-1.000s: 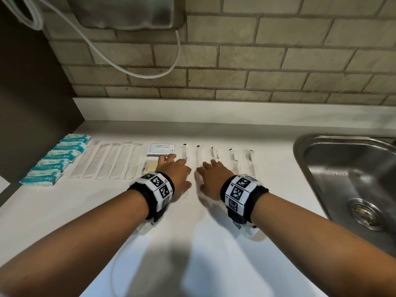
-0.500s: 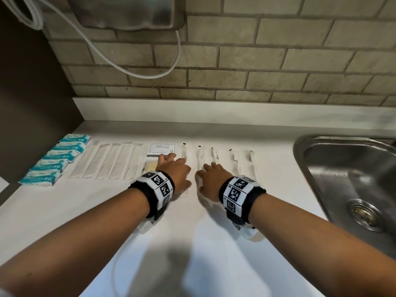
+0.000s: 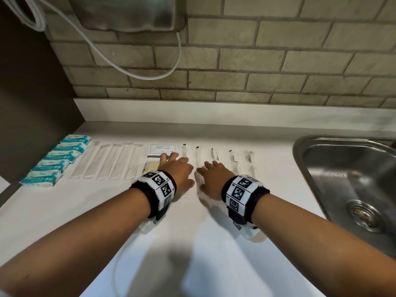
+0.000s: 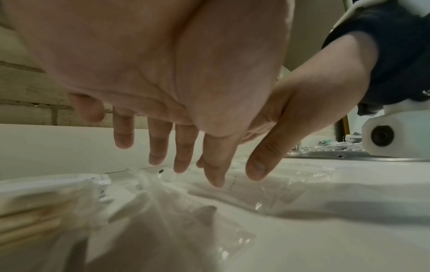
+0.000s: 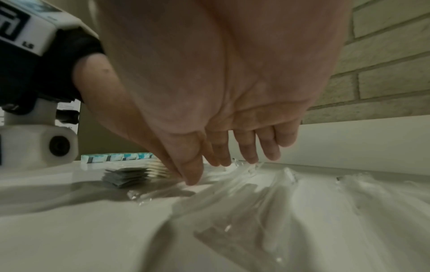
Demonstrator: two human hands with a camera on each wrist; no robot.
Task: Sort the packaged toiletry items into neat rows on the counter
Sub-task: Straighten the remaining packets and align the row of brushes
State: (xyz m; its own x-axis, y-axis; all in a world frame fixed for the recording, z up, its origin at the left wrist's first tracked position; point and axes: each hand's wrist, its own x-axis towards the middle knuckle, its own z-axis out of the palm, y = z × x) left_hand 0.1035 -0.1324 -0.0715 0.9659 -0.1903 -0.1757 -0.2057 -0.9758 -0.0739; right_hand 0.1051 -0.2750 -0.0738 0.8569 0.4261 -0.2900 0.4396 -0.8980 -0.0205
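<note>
Packaged items lie in a row on the white counter [image 3: 192, 243]: teal-and-white packets [image 3: 57, 159] at the left, long clear packets [image 3: 107, 161], a shampoo sachet [image 3: 162, 149] above a yellowish item [image 3: 151, 167], then several clear-wrapped slim items [image 3: 233, 159]. My left hand [image 3: 174, 162] lies flat, fingers straight, over the sachet's edge and the first clear-wrapped item [image 3: 185, 151]. My right hand [image 3: 211, 168] rests flat beside it on the neighbouring wrapped items [image 3: 198, 155]. In the wrist views the straight fingers [image 4: 181, 158] [image 5: 246, 152] reach down to crinkled clear wrappers [image 4: 163, 193] [image 5: 244, 211]. Neither hand grips anything.
A steel sink [image 3: 321, 159] is sunk into the counter at the right. A brick wall [image 3: 257, 61] with a white upstand runs along the back, with a metal fixture [image 3: 128, 13] and a white cable [image 3: 150, 76] above. A dark panel [image 3: 32, 103] bounds the left side.
Both hands stay flat over the same wrapped items; the right hand has only shifted slightly.
</note>
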